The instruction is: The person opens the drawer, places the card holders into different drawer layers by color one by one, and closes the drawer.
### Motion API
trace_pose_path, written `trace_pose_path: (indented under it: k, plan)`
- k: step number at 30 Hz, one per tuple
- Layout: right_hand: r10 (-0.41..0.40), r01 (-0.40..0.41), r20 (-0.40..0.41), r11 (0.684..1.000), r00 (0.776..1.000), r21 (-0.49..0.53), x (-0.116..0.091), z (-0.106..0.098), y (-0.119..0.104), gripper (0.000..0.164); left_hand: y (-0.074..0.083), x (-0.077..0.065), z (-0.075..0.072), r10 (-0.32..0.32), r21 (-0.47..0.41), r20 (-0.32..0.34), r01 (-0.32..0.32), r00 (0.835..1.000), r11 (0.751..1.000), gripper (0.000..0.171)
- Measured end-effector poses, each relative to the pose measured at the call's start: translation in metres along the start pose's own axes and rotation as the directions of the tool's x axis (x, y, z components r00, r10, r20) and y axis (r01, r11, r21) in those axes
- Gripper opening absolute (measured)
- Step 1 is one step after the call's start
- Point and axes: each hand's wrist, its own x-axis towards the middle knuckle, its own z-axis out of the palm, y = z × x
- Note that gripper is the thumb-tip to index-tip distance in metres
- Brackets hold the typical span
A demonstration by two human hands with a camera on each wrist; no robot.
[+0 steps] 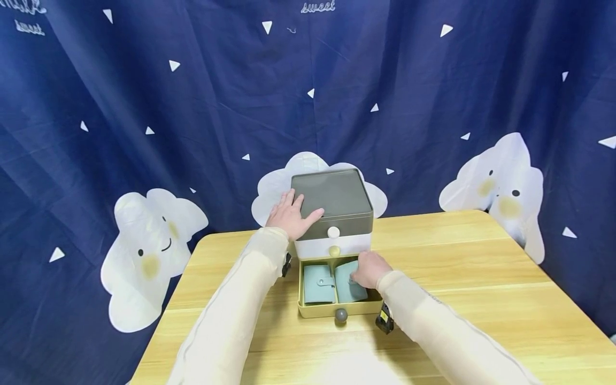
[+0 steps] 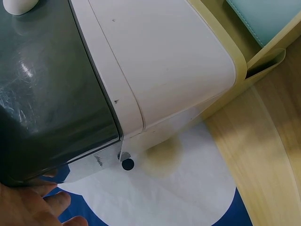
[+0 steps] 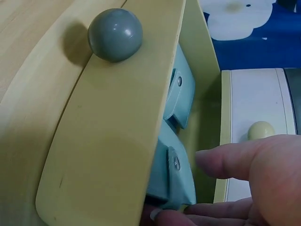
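Observation:
A small chest of drawers with a dark lid [image 1: 332, 192] stands on the table, its lowest yellow drawer [image 1: 315, 310] pulled out. Inside lie two light-blue snap-strap card holders side by side: the left card holder [image 1: 317, 291] flat, the right card holder [image 1: 344, 280] slightly askew. My right hand [image 1: 372, 270] grips this right one, thumb over its face and fingers curled at its right edge; the hand covers part of it. Spread fingers of my left hand [image 1: 291, 216] rest on the lid's left edge.
A grey ball knob [image 3: 115, 35] sticks out from the drawer front. Above it, the white middle drawer [image 1: 308, 248] is closed, with a yellow knob [image 1: 334, 251]. The wooden table [image 1: 457, 310] reaches back to a blue curtain [image 1: 409, 107] with white clouds.

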Motion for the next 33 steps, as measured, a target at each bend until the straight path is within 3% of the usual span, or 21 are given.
trace_pose_path:
  k: [6,9,14,17,22,29,33]
  plan:
    - [-0.024,0.024,-0.009,1.0,1.0,0.014,-0.009,-0.008,-0.001,0.028,0.0,0.0,-0.001,-0.009,-0.001,0.008,0.009,1.0,1.0,0.102]
    - [-0.073,0.076,-0.047,0.996,0.996,0.048,-0.017,-0.011,0.001,0.035,0.001,-0.001,-0.001,-0.013,0.003,0.013,0.013,1.0,1.0,0.102]
    - [-0.139,0.155,-0.085,0.962,0.987,0.224,-0.031,-0.012,0.007,0.037,0.0,0.0,-0.001,-0.014,0.003,0.014,0.014,1.0,1.0,0.103]
    - [-0.153,0.168,-0.069,0.902,0.986,0.398,-0.043,-0.012,0.009,0.034,0.0,0.0,0.0,-0.012,0.002,0.009,0.012,1.0,1.0,0.103]
    - [-0.2,0.162,-0.01,0.759,0.98,0.631,-0.065,-0.013,0.014,0.038,0.001,0.0,-0.001,-0.01,0.004,0.011,0.01,1.0,1.0,0.103]
    - [-0.258,0.032,0.14,0.565,0.956,0.824,-0.081,0.0,0.023,0.044,0.001,0.0,0.0,-0.008,0.008,0.004,0.008,1.0,1.0,0.104]
    - [-0.253,-0.05,0.202,0.501,0.946,0.864,-0.087,0.015,0.027,0.049,0.0,0.0,0.0,-0.007,0.008,-0.001,0.007,1.0,1.0,0.104]
